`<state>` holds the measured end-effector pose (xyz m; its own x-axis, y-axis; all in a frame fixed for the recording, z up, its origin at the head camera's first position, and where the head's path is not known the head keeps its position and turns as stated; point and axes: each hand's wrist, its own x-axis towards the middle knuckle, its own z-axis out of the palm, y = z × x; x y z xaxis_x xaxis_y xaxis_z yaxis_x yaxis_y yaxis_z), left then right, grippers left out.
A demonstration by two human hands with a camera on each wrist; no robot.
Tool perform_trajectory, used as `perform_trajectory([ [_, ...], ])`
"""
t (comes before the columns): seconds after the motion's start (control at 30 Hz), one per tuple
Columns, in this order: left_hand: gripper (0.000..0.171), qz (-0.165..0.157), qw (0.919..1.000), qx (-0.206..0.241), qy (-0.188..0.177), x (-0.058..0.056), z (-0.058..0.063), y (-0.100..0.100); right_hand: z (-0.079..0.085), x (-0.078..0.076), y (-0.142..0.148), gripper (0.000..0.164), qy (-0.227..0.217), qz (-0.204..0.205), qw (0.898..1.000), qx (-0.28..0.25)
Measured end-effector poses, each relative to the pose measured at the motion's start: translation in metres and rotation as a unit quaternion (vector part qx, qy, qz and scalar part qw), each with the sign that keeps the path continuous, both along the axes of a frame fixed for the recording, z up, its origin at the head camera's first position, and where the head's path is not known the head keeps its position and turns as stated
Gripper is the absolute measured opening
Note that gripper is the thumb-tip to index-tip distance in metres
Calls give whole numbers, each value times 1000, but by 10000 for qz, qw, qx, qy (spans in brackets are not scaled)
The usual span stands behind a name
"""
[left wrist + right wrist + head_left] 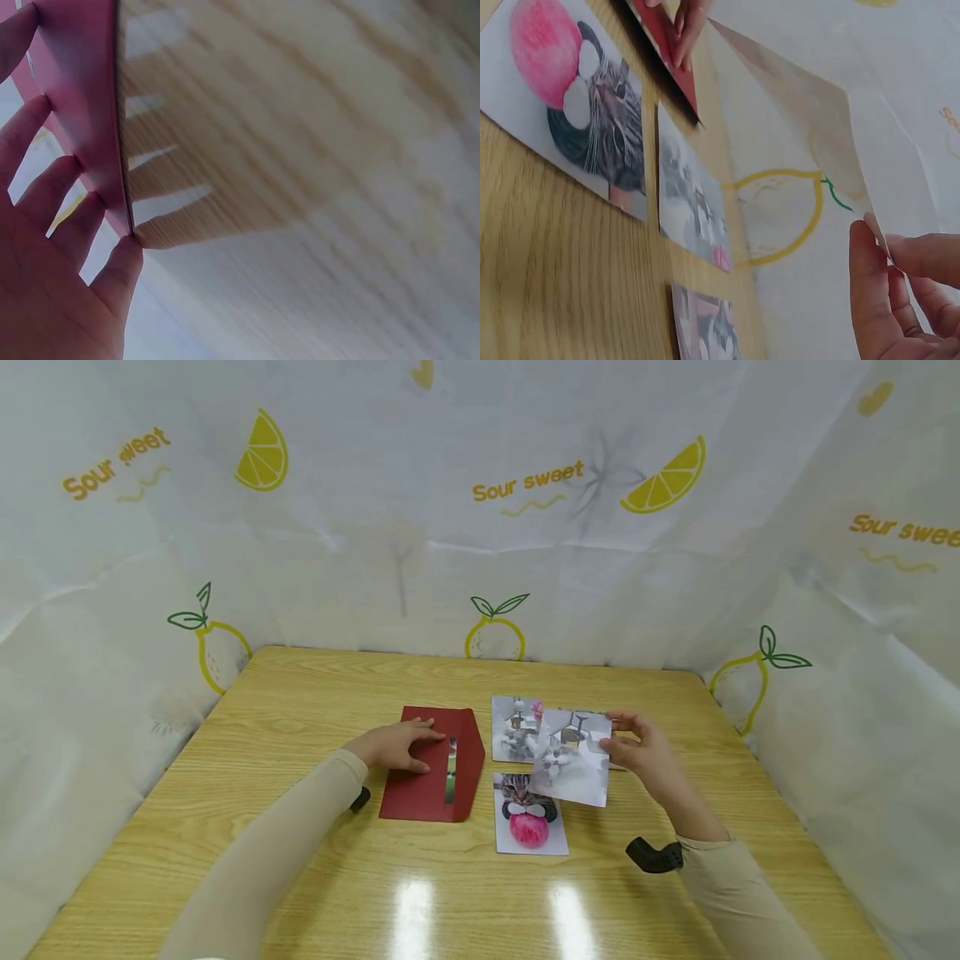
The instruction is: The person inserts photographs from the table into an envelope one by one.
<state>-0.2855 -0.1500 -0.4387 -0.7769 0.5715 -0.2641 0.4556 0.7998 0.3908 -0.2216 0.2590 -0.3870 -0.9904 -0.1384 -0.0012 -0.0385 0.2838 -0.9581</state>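
While my left hand (397, 747) is spread on the red envelope (431, 789), my right hand (643, 756) pinches a pale cat photo (573, 768), up off the bench (322, 693), between envelope and right edge

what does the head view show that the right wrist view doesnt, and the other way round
Only the head view shows the kitten print on the held photo, the green-toned strip on the red envelope, and the beige sleeves.

Only the right wrist view shows the held photo's pale, unprinted-looking other side.

Both show the left hand, right hand, red envelope, tabby cat photo and wooden table.
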Motion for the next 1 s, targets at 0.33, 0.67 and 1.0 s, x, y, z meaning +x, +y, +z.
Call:
perform_trajectory([
  [0.33,63,-1,10000,-36,-5,1,4,1,-5,-9,-32,59,-142,106,9998,-74],
  [0.67,63,-60,10000,-33,2,-1,1,0,-11,-14,-60,60,-448,232,9987,-13],
  [1.0,64,-92,9999,-70,49,0,1,0,-27,-24,-83,59,-319,353,9988,-109],
])
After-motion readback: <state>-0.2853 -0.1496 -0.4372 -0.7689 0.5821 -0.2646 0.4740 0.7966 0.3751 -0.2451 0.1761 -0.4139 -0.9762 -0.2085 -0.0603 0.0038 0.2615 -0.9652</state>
